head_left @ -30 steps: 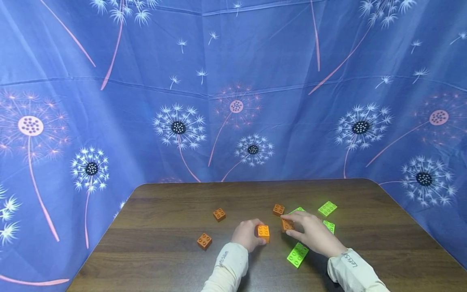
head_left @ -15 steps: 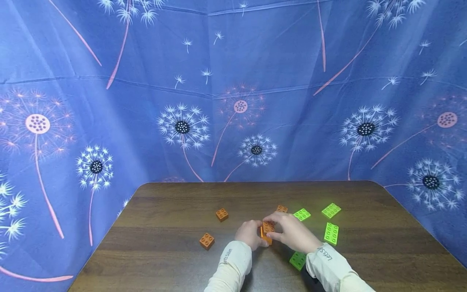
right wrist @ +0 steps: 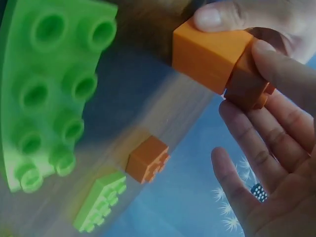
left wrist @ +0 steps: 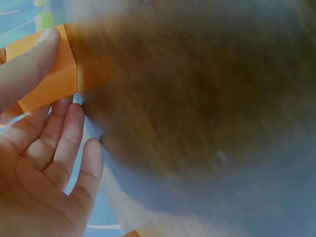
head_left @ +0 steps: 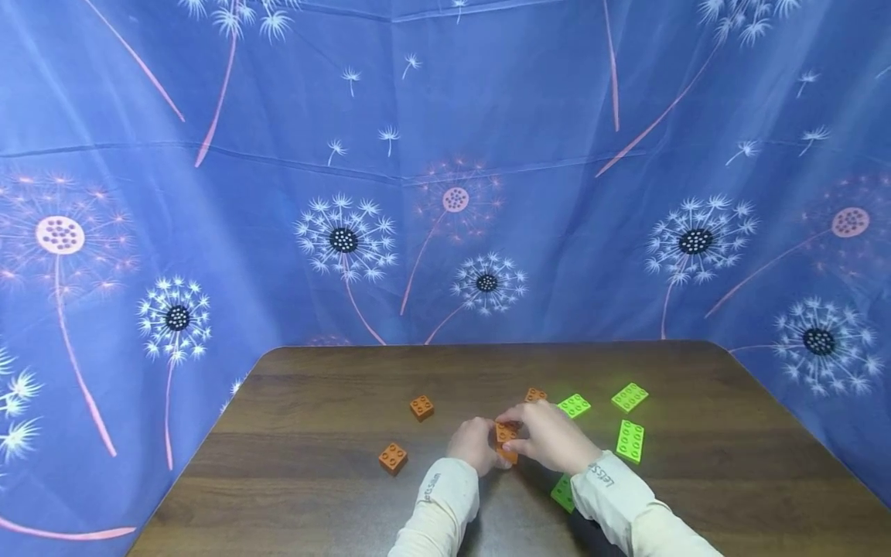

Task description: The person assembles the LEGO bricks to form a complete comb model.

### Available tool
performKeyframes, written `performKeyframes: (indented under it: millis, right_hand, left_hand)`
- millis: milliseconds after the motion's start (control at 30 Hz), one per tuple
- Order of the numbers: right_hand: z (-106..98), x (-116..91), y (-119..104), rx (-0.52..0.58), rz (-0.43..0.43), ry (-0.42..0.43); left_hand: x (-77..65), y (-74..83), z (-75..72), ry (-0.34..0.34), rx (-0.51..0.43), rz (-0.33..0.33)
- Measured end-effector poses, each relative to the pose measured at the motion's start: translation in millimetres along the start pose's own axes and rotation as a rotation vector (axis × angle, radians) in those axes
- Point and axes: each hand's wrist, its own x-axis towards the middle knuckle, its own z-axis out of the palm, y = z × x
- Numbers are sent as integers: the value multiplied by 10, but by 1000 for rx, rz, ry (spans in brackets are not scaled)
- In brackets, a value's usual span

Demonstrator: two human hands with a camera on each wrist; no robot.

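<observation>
My left hand (head_left: 472,445) holds a tall light-orange toy building block (right wrist: 207,55) upright at the middle of the table. In the left wrist view, its thumb lies across the block's side while the other fingers reach round underneath. With thumb and fingers, my right hand (head_left: 554,438) pinches a darker orange toy brick (right wrist: 247,83), square with studs on top. That brick sits right at the top end of the light-orange block, their edges lined up in the right wrist view. The lower part of the block is partly covered by the hands in the head view.
Two loose orange bricks (head_left: 421,408) lie on the wooden table (head_left: 334,379) at the left. Another orange brick (head_left: 535,394) is behind my right hand. Several green bricks (head_left: 629,441) lie at the right, one partly under the right sleeve. A blue dandelion-print cloth (head_left: 445,116) hangs behind.
My right hand has moved left, bringing the darker orange brick from beside the green bricks onto the top of the light-orange block. The left hand has kept its grip, staying nearly in place.
</observation>
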Motion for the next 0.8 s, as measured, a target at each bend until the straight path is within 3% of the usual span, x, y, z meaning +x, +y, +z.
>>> performKeyframes:
  millis: [233, 367, 533, 633, 800]
  right_hand:
    - [114, -48, 41, -55, 2, 72]
    - [138, -108, 38, -51, 12, 71]
    - [16, -228, 20, 38, 81, 26]
    - [-120, -329, 44, 35, 118, 20]
    - [-244, -567, 190, -81, -13, -95]
  left_hand:
    - [10, -1, -4, 26, 32, 9]
    - [2, 5, 54, 57, 67, 23]
    - [-12, 25, 105, 61, 53, 20]
    - [-1, 38, 90, 57, 34, 12]
    - [12, 27, 21, 65, 39, 12]
